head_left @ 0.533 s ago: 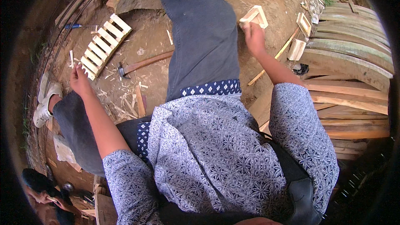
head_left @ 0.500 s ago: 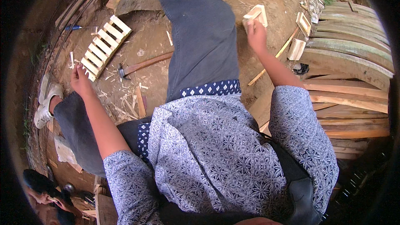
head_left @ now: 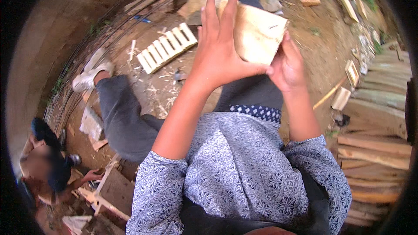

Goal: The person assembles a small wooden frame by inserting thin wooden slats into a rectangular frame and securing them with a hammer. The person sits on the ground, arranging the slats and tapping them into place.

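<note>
A small pale wooden box (head_left: 260, 32) is held up between my two hands, its flat panel face toward me with a short dark mark near one corner. My left hand (head_left: 220, 50) grips its left side, fingers stretched up along the edge and thumb beneath the lower edge. At the lower right corner, my right hand (head_left: 291, 67) holds the box, with part of its fingers hidden behind the wood. On the ground to the left lies a slatted wooden piece (head_left: 164, 44). A hammer head (head_left: 177, 76) shows below it, the handle mostly covered by my left arm.
Stacked planks (head_left: 374, 153) fill the right side. A small wooden frame (head_left: 352, 73), a wood block (head_left: 341, 99) and a thin stick (head_left: 328, 94) lie beside them. A blue-handled tool (head_left: 141, 18) lies far left. Another person's hand (head_left: 92, 175) is at lower left, near a wooden structure.
My right hand has brought the box inward from the right. My left hand has left the slatted piece's end and taken hold of the box's left side. The whole view has shifted.
</note>
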{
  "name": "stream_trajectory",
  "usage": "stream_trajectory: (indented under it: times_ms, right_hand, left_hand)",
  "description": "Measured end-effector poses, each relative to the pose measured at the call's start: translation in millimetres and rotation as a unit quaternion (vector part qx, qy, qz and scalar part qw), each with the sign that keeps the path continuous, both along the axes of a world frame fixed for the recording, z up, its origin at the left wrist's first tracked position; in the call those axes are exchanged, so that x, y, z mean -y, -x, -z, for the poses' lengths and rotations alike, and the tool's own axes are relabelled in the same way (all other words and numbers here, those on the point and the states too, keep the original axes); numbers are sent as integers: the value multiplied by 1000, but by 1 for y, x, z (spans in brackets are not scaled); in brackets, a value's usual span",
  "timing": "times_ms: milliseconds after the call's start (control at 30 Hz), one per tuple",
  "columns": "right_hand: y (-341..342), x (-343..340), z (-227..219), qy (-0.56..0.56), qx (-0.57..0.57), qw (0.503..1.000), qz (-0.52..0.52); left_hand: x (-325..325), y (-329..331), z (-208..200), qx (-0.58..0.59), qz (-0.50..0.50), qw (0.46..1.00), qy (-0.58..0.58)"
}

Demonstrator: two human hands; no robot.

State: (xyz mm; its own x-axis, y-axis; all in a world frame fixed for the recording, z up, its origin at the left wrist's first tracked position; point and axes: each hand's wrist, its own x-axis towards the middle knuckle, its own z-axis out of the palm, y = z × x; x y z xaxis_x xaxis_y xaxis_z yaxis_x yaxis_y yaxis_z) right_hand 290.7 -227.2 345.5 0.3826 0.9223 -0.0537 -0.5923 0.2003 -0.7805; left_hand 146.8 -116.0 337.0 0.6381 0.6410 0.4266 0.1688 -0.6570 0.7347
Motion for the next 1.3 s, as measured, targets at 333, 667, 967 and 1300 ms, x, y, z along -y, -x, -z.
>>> stream_trajectory:
  times_ms: [333,667,967,1300]
  right_hand:
    - [79,-30,58,32,-305,933,-189]
    - [86,-31,69,120,-291,934,-169]
    - [55,-11,61,150,95,937,-300]
    - [-57,99,66,142,-109,984,12]
  left_hand:
    - [1,100,-27,-223,-48,963,-142]
    - [15,111,-21,-152,-38,986,-51]
    - [17,91,36,339,30,811,476]
    - [35,24,86,70,207,848,483]
